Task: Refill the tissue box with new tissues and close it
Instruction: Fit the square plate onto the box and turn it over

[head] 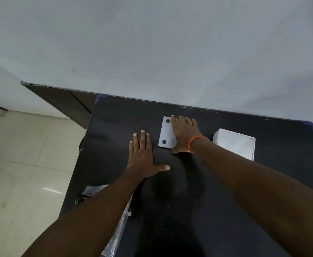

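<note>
A flat white tissue box [166, 131] with two dark round dots on its upper face lies on the black table [226, 201] near the far edge. My right hand [184, 133] covers its right part, fingers over the far edge and thumb hooked on the near corner; an orange band is on that wrist. My left hand [142, 158] lies flat on the table just left of the box, fingers apart, holding nothing. A white rectangular block [235, 143], which looks like a stack of tissues, sits to the right of the box.
Crumpled clear plastic wrap [115, 219] hangs at the table's near left edge, partly under my left forearm. A grey wall runs right behind the table. A dark low cabinet [65, 101] and tiled floor [22, 164] lie to the left.
</note>
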